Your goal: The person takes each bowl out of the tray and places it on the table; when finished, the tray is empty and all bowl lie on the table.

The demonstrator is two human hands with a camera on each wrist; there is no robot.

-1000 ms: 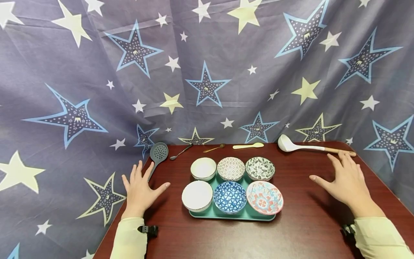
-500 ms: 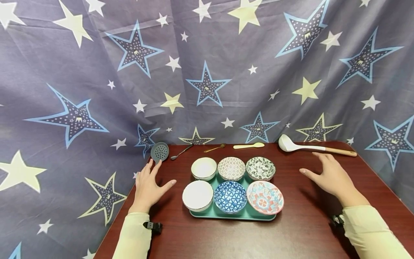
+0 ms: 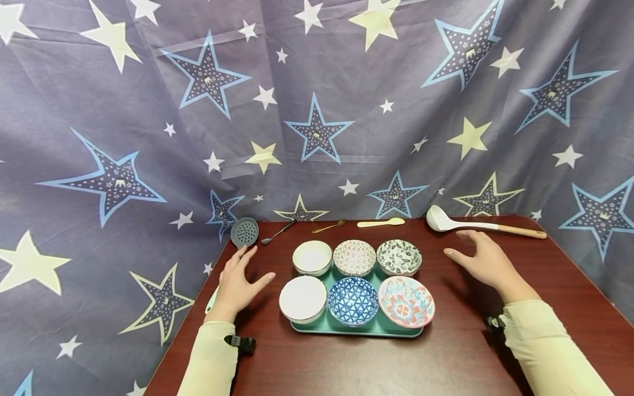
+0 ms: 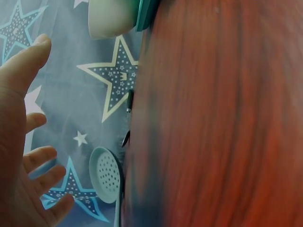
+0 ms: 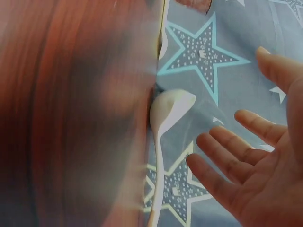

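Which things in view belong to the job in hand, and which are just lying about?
Likely part of the job, being between the open left hand and right hand:
teal tray
six bowls on it

Probably just lying about:
skimmer
dark-handled spoon
gold spoon
pale yellow spoon
white ladle

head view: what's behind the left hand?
Grey skimmer: its perforated head shows beyond the left hand; what looks like its pale green handle end shows on the hand's outer side. Most of the handle between is covered.
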